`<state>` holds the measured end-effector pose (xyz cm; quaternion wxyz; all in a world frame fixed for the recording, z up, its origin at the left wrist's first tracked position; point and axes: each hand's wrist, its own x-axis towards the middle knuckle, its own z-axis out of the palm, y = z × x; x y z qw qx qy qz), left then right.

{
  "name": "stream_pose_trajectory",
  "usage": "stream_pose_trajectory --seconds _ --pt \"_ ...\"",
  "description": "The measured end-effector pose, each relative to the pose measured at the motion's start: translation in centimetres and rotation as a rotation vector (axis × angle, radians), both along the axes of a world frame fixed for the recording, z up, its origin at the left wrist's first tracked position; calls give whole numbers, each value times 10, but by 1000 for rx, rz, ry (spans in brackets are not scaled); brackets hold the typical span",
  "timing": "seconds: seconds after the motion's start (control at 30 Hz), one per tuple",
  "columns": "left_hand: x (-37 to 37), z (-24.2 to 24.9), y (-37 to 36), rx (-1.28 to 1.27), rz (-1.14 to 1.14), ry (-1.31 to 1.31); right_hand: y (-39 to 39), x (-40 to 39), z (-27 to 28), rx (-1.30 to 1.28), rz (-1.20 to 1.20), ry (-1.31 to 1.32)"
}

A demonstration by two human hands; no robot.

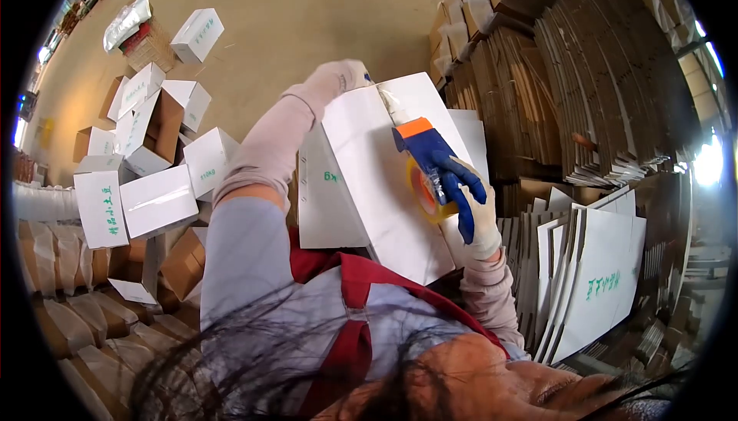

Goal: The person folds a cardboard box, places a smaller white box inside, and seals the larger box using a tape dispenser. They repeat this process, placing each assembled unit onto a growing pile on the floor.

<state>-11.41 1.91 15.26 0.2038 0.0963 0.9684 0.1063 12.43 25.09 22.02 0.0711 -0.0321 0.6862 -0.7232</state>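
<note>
A white cardboard carton (361,152) lies in front of me with its flaps folded together along a lengthwise seam. My right hand (480,217), in a white glove with blue fingers, is wrapped around a tape dispenser (419,143) with an orange and blue head. A roll of clear tape (423,190) sits on the dispenser. Shiny tape (390,102) lies on the seam at the carton's far end, just ahead of the dispenser. My gloved left hand (354,74) is at the carton's far left corner, its fingers mostly hidden.
Flat white cartons (596,283) lean at my right, before tall stacks of folded brown cardboard (600,60). White boxes with green writing (160,202), some open, are piled at my left. A wrapped bundle (129,23) stands farther off on the floor (323,14).
</note>
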Motion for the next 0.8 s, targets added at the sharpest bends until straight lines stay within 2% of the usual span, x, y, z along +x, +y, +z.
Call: stream_pose_trajectory --seconds 0.07,0.13,0.17,0.23,0.3,0.33,0.4,0.43,0.47,0.5,0.53,0.57,0.6,0.63,0.67,0.7,0.73,0.77,0.8 --pt "-5 -19 -13 -3 -50 -76 -2 2 -1 -30 -16 -48" --pt "-3 -34 -31 -416 -309 101 -2 4 -2 -36 -18 11" --pt "-11 -29 -25 -426 -315 109 0 3 -3 -38 -12 74" --pt "-26 -14 -2 5 90 200 1 0 -13 -76 -24 103" --pt "22 -4 53 30 26 268 8 9 -13 -21 5 119" --pt "45 -2 72 76 -30 343 14 21 -15 -152 -8 66" --pt "44 -8 77 34 33 310 54 67 -24 100 13 58" --pt "35 -16 74 58 26 297 81 98 -23 271 28 174" --pt "34 -18 73 52 32 279 97 136 -12 189 -47 109" --pt "32 -13 72 42 44 276 122 174 -33 228 -103 191" --pt "31 -10 72 40 28 262 152 204 -39 350 82 87" --pt "32 -7 70 18 44 311 166 240 -47 474 66 -86" --pt "35 -8 72 -3 63 365 180 277 -70 322 -3 -184" --pt "40 -13 76 -4 59 361 175 280 -70 415 -39 -147" --pt "46 -20 81 -9 24 527 160 279 -70 501 -78 -110" --pt "51 -21 87 -10 -17 699 136 265 -63 514 -174 -255" --pt "87 -2 116 -187 -82 685 125 250 -76 697 -177 -86" --pt "128 -7 128 -208 -417 741 114 241 -91 674 -227 -43" --pt "172 -10 143 10 -745 725 107 233 -100 649 -263 1"
